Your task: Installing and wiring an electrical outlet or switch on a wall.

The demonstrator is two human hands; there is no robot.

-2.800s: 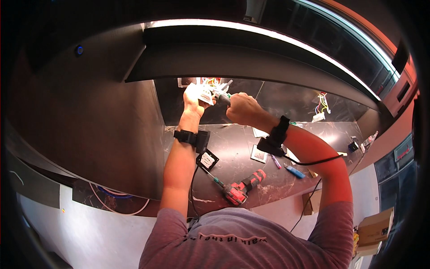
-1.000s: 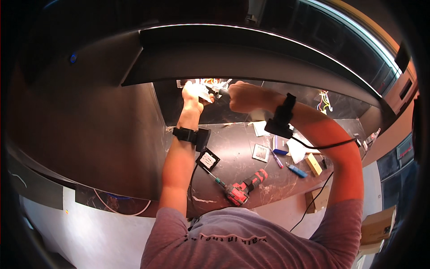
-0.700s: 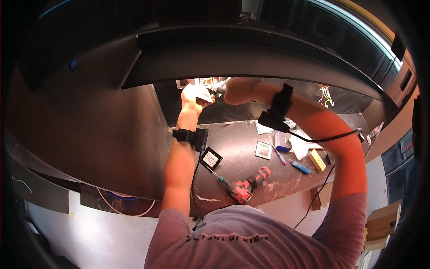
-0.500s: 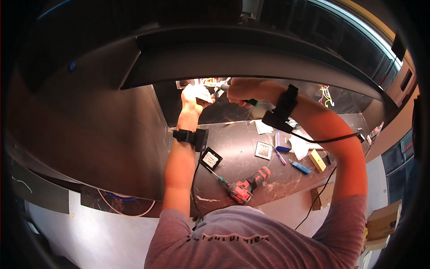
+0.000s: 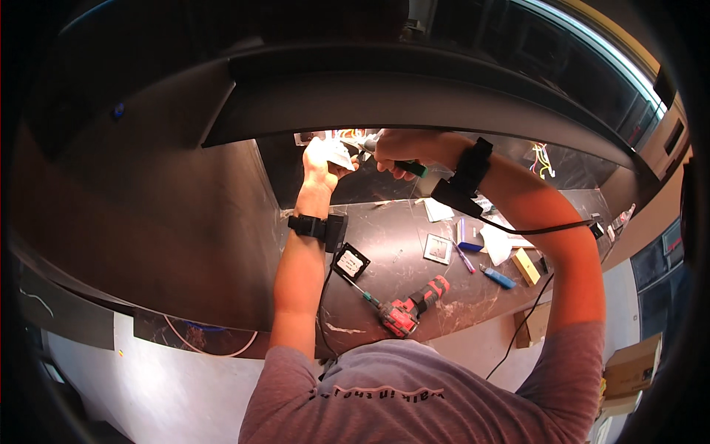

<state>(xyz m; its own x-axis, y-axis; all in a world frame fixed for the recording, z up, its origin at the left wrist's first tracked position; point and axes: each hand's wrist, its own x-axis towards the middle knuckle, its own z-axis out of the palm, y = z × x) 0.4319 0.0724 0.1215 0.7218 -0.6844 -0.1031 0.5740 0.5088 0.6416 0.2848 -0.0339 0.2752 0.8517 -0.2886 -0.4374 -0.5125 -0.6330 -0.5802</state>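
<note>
High on the back wall, under the dark overhang, my left hand [image 5: 319, 166] is closed on a white plate-like fitting [image 5: 339, 155], seen edge-on and washed out by bright light. Colored wires [image 5: 350, 135] show just behind it, partly cut off by the overhang. To the right, my right hand [image 5: 405, 150] grips a pliers-like tool with a dark green handle [image 5: 413, 169]. Its grey head points left toward the wires and the fitting; whether it bites on a wire is too small to tell.
On the dark marbled counter lie a red-and-black cordless drill [image 5: 399, 318], a black square frame [image 5: 350, 261], a white-edged square plate [image 5: 438, 249], a blue box [image 5: 469, 233], a yellow box [image 5: 526, 266] and a blue marker-like item [image 5: 498, 277]. More loose wires [image 5: 542, 160] hang at right.
The green handle below my right hand has swung out and shows more, and the fingers have shifted around it. My left hand stays by the wires with the white fitting.
</note>
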